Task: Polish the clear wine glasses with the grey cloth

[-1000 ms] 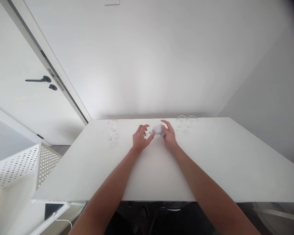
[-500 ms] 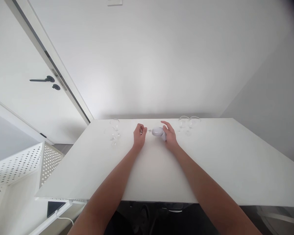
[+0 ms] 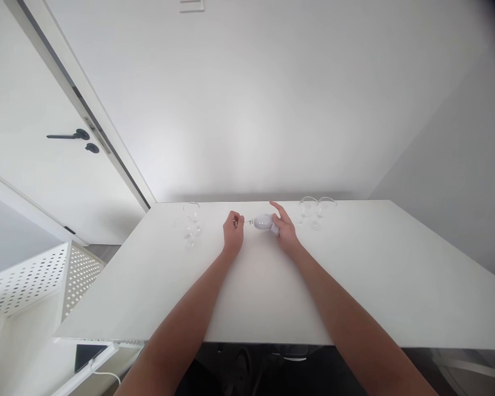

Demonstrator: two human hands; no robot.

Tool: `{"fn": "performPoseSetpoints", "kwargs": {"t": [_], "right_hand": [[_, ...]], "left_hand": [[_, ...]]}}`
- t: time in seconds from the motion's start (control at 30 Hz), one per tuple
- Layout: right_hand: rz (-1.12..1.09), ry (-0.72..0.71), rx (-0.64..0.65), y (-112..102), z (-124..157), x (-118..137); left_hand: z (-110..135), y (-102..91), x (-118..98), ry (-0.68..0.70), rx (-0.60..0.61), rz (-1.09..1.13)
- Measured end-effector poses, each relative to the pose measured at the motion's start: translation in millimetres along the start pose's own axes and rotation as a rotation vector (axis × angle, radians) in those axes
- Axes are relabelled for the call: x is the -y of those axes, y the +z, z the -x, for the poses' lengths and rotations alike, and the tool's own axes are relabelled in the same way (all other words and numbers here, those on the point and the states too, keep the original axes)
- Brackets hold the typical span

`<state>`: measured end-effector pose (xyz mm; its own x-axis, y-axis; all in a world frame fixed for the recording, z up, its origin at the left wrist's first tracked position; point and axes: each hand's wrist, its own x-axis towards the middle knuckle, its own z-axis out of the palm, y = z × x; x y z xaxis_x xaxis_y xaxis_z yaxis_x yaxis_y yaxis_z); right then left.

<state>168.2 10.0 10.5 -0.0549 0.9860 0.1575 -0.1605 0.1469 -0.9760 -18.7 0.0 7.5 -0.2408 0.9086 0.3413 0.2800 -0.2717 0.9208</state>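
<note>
A wine glass point(image 3: 262, 221) is held lying on its side above the table, its stem toward the left and its bowl toward the right. My left hand point(image 3: 233, 228) is closed around the foot end of the stem. At the bowl's rim, my right hand point(image 3: 285, 230) grips a pale lavender cloth point(image 3: 274, 227), with the index finger stretched out. Lavender shows through the bowl; whether the cloth is inside or behind it, I cannot tell.
Clear stemmed glasses point(image 3: 192, 223) stand left of my hands, and two more glasses point(image 3: 317, 209) stand to the right near the back edge. All are on the white table point(image 3: 264, 297), which meets the wall. A door point(image 3: 45, 165) is at the left.
My left hand has turned slightly about the glass foot. The bowl and cloth have shifted a little to the left, and the whole view has moved slightly.
</note>
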Motion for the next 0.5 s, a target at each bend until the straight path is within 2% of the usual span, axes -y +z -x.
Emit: {"fn": "performPoseSetpoints", "kwargs": {"t": [0.1,0.23,0.33,0.43,0.5], "right_hand": [[-0.070,0.036,-0.036,-4.1,-2.4,-0.3],[0.073,-0.142,-0.019,-4.5,8.2,10.3],[0.120,-0.188,-0.038,2.3,12.3,10.1],[-0.020,-0.050,-0.173,9.4,7.2,0.5],[-0.102,0.063,-0.209,11.1,4.0,-4.0]], "left_hand": [[2.6,2.1,-3.4,0.072,0.078,-0.022],[1.0,2.9,2.2,-0.018,0.083,0.032],[-0.6,1.0,3.2,-0.068,0.064,0.042],[0.5,-0.5,-0.8,-0.015,0.066,0.025],[1.5,-0.1,-1.7,0.017,0.069,0.000]]}}
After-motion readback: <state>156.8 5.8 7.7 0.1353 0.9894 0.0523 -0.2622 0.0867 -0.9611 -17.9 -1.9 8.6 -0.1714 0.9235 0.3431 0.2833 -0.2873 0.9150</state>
